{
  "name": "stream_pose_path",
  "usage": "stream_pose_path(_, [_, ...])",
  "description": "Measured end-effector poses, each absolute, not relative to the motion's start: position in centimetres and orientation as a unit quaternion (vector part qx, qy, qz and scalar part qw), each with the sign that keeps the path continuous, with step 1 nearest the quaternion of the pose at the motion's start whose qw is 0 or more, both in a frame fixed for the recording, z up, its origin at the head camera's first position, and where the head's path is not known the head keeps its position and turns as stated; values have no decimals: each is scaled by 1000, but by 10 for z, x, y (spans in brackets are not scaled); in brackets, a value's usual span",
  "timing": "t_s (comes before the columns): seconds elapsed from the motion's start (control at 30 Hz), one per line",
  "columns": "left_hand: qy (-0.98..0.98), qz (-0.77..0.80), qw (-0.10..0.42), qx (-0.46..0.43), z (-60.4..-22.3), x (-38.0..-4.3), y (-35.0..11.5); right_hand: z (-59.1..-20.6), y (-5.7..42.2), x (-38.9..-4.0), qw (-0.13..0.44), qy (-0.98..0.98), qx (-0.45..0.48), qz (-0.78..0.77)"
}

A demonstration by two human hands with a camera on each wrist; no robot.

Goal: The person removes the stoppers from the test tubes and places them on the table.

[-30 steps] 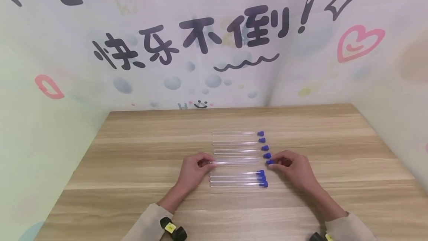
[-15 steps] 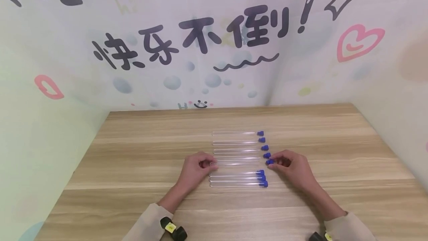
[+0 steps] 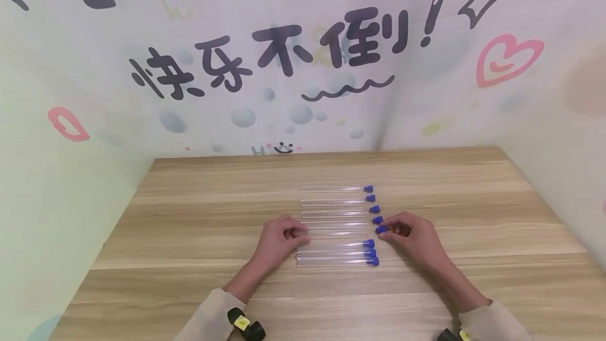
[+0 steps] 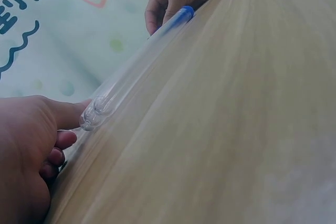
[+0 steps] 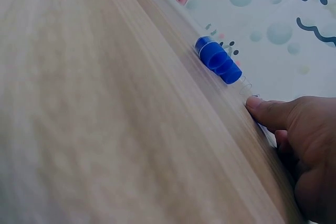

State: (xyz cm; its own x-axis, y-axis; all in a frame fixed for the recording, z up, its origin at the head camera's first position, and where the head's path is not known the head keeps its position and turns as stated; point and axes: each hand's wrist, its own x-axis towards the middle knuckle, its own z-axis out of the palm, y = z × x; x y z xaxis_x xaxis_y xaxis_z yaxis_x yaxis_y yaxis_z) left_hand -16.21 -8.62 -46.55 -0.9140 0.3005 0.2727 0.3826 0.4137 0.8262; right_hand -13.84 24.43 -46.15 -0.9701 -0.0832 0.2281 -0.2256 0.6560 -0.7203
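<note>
In the head view, my left hand (image 3: pixel 280 237) pinches the rounded left end of a clear uncapped test tube (image 3: pixel 338 234) lying on the table. Across from it, my right hand (image 3: pixel 415 233) holds a small blue cap (image 3: pixel 381 230) between thumb and fingertips, just apart from that tube's open end. Behind lie several more uncapped tubes, such as the farthest test tube (image 3: pixel 330 189), each with a loose blue cap (image 3: pixel 368 189) beside its right end. The right wrist view hides the held cap behind my thumb (image 5: pixel 257 103).
Three test tubes with blue caps fitted, the nearest capped tube (image 3: pixel 333 263) among them, lie side by side in front of the hands. The wooden table (image 3: pixel 199 188) meets a printed wall covering (image 3: pixel 284 120) at its back edge.
My left hand has shifted slightly right. The test tube at its fingers, tilted a second ago, now lies level alongside the others. My right hand and its cap have barely moved.
</note>
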Motion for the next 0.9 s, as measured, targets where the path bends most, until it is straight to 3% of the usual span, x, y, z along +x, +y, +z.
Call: stream_pose_path(0.9, [-845,-489,37,-214,-462,-161,-85,-461,244,-139,90,-903,95,409])
